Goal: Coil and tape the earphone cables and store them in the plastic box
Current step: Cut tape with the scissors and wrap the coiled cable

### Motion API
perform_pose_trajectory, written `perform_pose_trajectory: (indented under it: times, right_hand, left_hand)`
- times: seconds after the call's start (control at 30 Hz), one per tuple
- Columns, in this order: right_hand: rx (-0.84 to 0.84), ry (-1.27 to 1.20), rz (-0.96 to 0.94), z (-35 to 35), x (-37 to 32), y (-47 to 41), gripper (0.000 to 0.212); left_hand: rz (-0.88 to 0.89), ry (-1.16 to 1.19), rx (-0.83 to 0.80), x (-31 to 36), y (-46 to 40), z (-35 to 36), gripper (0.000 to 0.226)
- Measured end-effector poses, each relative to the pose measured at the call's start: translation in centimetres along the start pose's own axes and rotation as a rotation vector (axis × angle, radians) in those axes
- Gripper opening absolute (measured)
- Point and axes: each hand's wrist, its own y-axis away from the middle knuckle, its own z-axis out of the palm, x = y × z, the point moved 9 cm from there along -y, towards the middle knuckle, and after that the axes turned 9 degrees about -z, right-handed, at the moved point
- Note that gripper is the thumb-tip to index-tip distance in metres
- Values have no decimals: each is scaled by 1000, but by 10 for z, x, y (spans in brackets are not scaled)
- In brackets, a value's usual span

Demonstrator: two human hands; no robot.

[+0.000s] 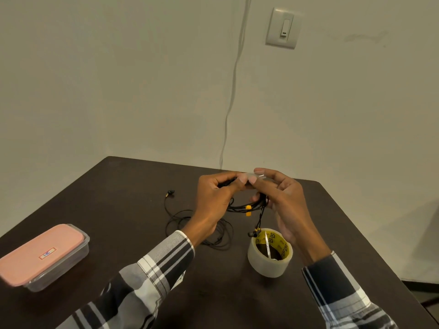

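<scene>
1. Pink-lidded plastic box (44, 255) sitting closed at the table's left, well apart from the work.
2. Left hand (215, 198) gripping the coiled earphone cable (247, 206) above the table.
3. Right hand (279, 198) pinching, seemingly, a clear tape strip (257, 175) onto that coil.
4. Taping in hand; next, wrapping snugly, then opening the box.

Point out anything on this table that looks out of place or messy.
One thing stands out: a second earphone cable lies loose and uncoiled on the table, its earbud flung out to the left. The left hand and right hand are taping the coil. The box is lidded; the tape roll stands tidy.
</scene>
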Motion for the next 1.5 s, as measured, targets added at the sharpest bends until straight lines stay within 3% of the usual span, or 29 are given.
perform_pose_trajectory:
  times: [0.17, 0.4, 0.47, 0.57, 0.67, 0.87, 1.27, 1.4, 1.5]
  right_hand:
    - [142, -10, -12, -7, -1, 2, 35]
    - [179, 13, -71, -6, -5, 4, 27]
    - [165, 22, -93, -5, -5, 5, 22]
    - [132, 60, -122, -2, -5, 4, 15]
    - [85, 130, -146, 1, -4, 4, 11]
    - [-12, 192, -124, 4, 1, 3, 22]
    - [-194, 449, -163, 16, -5, -5, 20]
    - [-185, 502, -203, 16, -9, -5, 20]
    - [-180, 554, -236, 16, -9, -3, 22]
  left_hand:
    - [8, -33, 0, -2, 4, 3, 12]
    - [-68, 7, 124, -16, 4, -4, 22]
    - [-99, 23, 152, -18, 3, -5, 23]
    - [-89, 40, 187, -17, 5, -6, 5]
    - [-85, 42, 238, -17, 5, -11, 10]
    - [-55, 14, 259, -14, 4, -15, 7]
    - [62, -82, 296, -9, 11, -21, 5]
    - [-40, -43, 362, -14, 8, -29, 25]
    - [-46, -55, 332, -10, 3, -29, 23]
